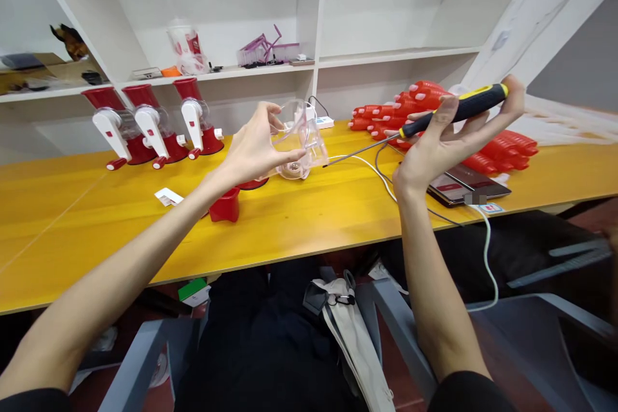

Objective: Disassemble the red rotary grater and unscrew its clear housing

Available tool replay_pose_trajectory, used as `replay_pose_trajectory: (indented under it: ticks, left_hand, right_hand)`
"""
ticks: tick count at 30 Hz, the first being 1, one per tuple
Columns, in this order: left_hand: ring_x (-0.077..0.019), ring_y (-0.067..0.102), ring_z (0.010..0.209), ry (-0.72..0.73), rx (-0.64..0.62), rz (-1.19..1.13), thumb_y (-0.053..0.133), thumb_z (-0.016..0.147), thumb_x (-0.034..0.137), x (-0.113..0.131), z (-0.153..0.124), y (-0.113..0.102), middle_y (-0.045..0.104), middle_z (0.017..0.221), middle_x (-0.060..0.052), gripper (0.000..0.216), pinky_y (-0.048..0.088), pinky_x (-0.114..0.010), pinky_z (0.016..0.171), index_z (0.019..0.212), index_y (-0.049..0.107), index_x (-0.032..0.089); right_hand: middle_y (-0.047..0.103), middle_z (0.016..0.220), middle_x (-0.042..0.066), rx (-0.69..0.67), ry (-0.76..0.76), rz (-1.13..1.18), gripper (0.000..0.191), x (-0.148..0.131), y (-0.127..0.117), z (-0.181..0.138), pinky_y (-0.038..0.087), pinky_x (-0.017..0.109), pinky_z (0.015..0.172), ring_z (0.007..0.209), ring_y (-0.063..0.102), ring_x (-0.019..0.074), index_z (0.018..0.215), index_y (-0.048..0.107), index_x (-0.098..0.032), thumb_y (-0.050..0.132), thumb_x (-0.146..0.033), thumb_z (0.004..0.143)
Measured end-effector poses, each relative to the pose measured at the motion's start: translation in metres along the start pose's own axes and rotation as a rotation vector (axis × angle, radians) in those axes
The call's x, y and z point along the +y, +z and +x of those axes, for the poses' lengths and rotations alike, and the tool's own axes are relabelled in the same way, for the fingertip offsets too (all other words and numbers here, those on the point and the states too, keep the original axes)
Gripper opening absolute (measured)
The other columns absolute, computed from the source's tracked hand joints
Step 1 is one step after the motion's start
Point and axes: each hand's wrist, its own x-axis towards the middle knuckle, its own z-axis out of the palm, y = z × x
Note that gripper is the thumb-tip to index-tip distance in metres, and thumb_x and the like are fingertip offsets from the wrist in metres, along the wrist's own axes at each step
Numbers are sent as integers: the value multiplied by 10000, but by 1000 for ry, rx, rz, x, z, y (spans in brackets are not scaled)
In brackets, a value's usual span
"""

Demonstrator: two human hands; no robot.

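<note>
Three crank graters (153,125) are standing apparently complete on the worktop (299,225); over it, I am holding a clear housing (315,147), seemingly unfinished, with the left hand (258,147) and gripping a screwdriver (416,125) with the right hand (437,145).

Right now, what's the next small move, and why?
Probably line up the tip of the screwdriver with the clear plastic housing: the left hand holds the housing up, and the right hand holds the screwdriver pointing toward it, tip near its lower edge. Whether they touch, I can't tell.
</note>
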Motion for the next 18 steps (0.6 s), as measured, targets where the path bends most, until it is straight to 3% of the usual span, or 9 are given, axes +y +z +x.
replay_pose_trajectory:
  ticks: [5, 10, 13, 18]
  left_hand:
    - [-287, 622, 1113, -201, 158, -472, 845, 645, 570, -6, -29, 29, 588, 1177, -110, 769, 487, -502, 1006, 1172, 403, 227]
    - [-281, 607, 1189, -344, 187, -791, 849, 615, 504, -22, -63, 61, 558, 1253, -143, 777, 463, -498, 1065, 1128, 342, 216]
    - [-273, 590, 1229, -352, 178, -863, 834, 639, 503, -27, -76, 68, 547, 1300, -137, 737, 455, -490, 1080, 1119, 349, 225]
    - [-263, 597, 1219, -286, 82, -766, 762, 752, 533, -27, -88, 66, 576, 1274, -122, 644, 452, -487, 1089, 1164, 379, 221]
  right_hand:
    - [363, 1411, 148, 11, -13, 27, 537, 4, 1, 0, 344, 425, 1251, 1374, 432, 128, 1305, 356, -92, 514, -446, 934]
    - [373, 1414, 153, -7, -34, 49, 535, 6, -1, -1, 380, 394, 1221, 1345, 461, 115, 1321, 361, -86, 535, -413, 935]
    - [356, 1423, 143, -11, -58, 39, 545, 12, -3, -1, 366, 409, 1224, 1374, 433, 129, 1325, 353, -111, 533, -440, 930]
    - [288, 1443, 129, -46, -69, 0, 589, 20, -5, 3, 372, 440, 1215, 1402, 392, 155, 1326, 305, -167, 499, -542, 915]
